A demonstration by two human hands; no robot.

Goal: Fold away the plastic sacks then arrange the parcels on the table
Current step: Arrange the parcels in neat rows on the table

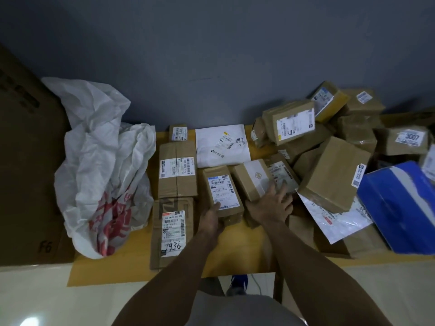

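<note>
Just below the centre of the frame, the left hand (213, 217) grips the near end of a small labelled parcel (222, 191). Its thumb lies on the white shipping label and its fingers are curled out of sight beneath. This parcel is an oblong of brown cardboard, glossy with tape, lying flat on the table (235, 255), whose top is smooth ochre-yellow.

Just to the right, the right hand (270, 203) lies palm down with fingers splayed and nearly straight. It rests on the near end of a banded parcel (253, 178) and grips nothing. That parcel is brown card wrapped in a white band with a pale gold emblem. It lies tilted, just beside the labelled parcel.

At centre left the plastic sack (103, 161) lies unfolded in a crumpled heap on the table's left end. It is thin white film, creased, with red print low down.

Between sack and hands lie a long taped carton (177, 171) and below it a flat parcel marked 7936 (173, 231). Above the hands lies a smooth white poly mailer (222, 145).

The right of the frame holds a jumbled heap of brown boxes (334, 175) and a blue box (400, 208).
</note>
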